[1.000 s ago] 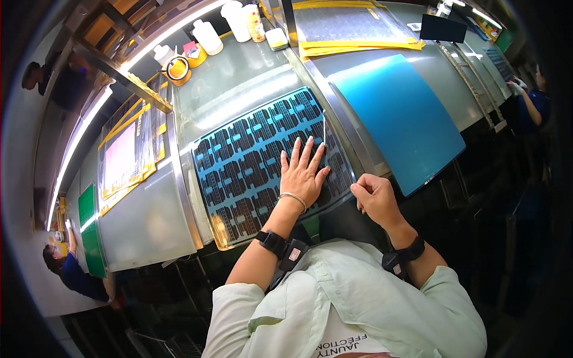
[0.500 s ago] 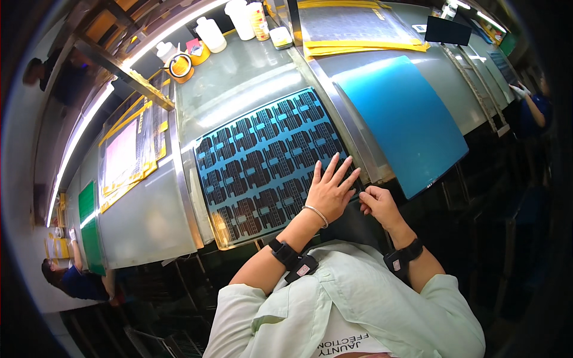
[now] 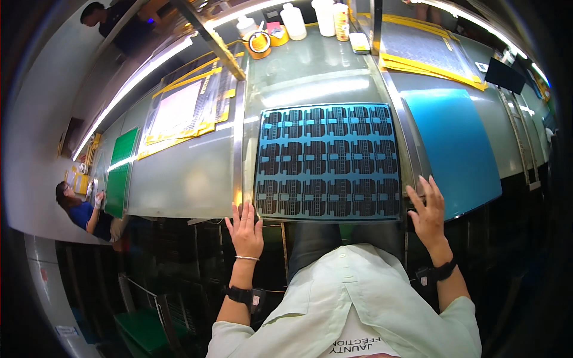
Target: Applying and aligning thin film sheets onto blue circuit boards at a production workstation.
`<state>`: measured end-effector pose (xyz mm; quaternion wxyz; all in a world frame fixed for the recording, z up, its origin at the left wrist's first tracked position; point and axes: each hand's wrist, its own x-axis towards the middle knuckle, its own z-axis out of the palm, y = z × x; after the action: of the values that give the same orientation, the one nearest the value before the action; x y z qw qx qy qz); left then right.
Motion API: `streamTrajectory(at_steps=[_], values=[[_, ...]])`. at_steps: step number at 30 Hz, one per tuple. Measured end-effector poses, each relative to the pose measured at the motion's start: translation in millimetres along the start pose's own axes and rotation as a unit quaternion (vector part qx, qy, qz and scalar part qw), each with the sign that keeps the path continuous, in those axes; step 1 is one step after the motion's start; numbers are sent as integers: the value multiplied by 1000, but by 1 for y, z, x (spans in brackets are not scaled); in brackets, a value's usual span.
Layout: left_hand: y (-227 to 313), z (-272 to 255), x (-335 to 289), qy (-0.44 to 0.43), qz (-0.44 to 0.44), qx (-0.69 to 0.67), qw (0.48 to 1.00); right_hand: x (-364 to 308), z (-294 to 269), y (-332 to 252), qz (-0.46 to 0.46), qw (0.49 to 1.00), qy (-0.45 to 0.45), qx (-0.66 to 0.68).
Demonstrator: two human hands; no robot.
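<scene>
A patterned panel (image 3: 327, 168), blue with rows of dark rectangular motifs, lies flat on the glass-topped bench (image 3: 316, 65) in front of me. My left hand (image 3: 245, 234) is at the bench's front edge, by the panel's near left corner, fingers stretched out and holding nothing. On the other side, my right hand (image 3: 428, 216) has its fingers spread beside the near right corner, close to the metal rail (image 3: 401, 113) and the plain blue sheet (image 3: 456, 143). Whether its fingertips touch the rail, I cannot tell.
Yellow-taped film sheets (image 3: 185, 110) lie at left, with another taped stack (image 3: 424, 48) at far right. White bottles (image 3: 293, 22) and tape rolls (image 3: 258, 43) stand at the back. A green panel (image 3: 122, 170) lies far left near a seated co-worker (image 3: 83, 209).
My hands have parted from the panel's near right corner. The left moved to its near left corner; the right opened and moved outward. The view has turned.
</scene>
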<state>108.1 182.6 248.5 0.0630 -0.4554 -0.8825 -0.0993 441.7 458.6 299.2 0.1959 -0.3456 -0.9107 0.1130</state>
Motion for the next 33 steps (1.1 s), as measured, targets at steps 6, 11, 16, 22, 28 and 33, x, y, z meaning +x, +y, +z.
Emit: streamTrajectory(at_steps=[6,11,16,22,28,33], values=[[-5,-5,-11,103,-62,-71,990,29,20,-2,-200,978,49,28],[-45,-52,-2,368,-142,-64,916,86,-65,-25,-181,937,126,269],[17,-82,34,386,30,-63,920,172,-79,14,55,816,65,572],[103,-28,69,4,185,-57,981,172,15,108,147,930,15,335],[119,18,55,-51,128,-40,990,11,-39,201,350,822,420,-160],[145,22,50,-30,118,-29,992,-82,-2,252,485,539,388,568]])
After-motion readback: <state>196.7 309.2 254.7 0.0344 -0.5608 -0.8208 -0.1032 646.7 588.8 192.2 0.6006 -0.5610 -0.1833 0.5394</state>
